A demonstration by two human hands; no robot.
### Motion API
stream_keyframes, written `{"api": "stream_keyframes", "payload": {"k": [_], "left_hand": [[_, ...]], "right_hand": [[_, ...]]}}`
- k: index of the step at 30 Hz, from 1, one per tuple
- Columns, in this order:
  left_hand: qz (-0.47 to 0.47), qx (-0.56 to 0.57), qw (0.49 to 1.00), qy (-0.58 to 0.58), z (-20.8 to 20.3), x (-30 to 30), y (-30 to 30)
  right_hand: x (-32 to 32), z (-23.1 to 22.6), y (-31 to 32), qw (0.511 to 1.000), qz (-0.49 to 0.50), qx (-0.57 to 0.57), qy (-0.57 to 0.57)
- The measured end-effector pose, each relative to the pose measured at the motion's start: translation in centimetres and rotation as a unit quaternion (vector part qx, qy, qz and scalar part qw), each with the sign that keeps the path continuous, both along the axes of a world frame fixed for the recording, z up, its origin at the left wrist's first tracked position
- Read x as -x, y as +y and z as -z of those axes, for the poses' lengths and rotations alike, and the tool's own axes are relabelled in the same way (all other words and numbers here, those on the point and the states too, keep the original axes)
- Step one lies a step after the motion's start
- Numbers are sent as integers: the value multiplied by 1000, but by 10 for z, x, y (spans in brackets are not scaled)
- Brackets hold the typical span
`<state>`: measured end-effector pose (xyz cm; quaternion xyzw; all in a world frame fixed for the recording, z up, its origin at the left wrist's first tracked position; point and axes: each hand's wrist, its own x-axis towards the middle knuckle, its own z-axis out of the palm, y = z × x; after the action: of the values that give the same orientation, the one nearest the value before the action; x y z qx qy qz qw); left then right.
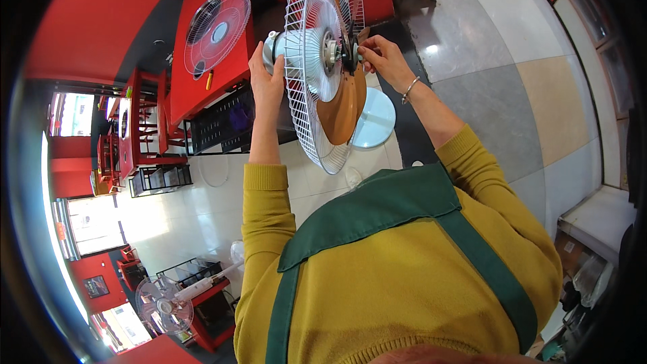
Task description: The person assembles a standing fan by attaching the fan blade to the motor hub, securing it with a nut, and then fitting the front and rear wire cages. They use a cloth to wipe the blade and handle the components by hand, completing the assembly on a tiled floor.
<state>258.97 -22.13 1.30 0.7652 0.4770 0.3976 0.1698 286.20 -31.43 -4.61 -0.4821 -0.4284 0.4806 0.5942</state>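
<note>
A pedestal fan stands in front of me with its white wire rear grille (pixel 303 128), brown see-through blades (pixel 340 111) and motor housing (pixel 272 50) showing. Against the back of that housing rests my left hand (pixel 267 74), its thumb and fingers round it. On the other side, my right hand (pixel 387 61) has thumb and fingers pinched on a small pale knob (pixel 357 52) at the dark hub of the blades. A bracelet circles that wrist. Below the fan head shows its round, pale base (pixel 375 118) on the floor.
To the left, a red table (pixel 226 71) bears the loose front grille (pixel 229 23) and a screwdriver (pixel 209 81) with a yellow-orange handle. A black rack (pixel 216 121) stands under its edge. Farther back, another fan (pixel 165 303) and more red tables appear.
</note>
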Motion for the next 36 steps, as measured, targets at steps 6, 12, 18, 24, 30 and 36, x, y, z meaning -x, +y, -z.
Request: {"api": "stream_keyframes", "payload": {"k": [6, 12, 18, 24, 30, 36], "left_hand": [[35, -82, 992, 86, 2, 0, 3], [32, -110, 987, 112, 2, -2, 8], [51, -35, 998, 30, -3, 3, 2], [36, -40, 999, 8, -8, 3, -14], [-70, -90, 988, -102, -46, 11, -91], [-81, -258, 961, 50, -103, 5, -249]], "right_hand": [[4, 5, 3, 1000, 14, -4, -1], [7, 8, 4, 998, 39, -10, -38], [3, 4, 0, 998, 28, 37, 37], [2, 6, 7, 999, 7, 17, 49], [3, 3, 6, 999, 11, 31, 24], [2, 1, 4, 1000, -3, 22, 10]]}}
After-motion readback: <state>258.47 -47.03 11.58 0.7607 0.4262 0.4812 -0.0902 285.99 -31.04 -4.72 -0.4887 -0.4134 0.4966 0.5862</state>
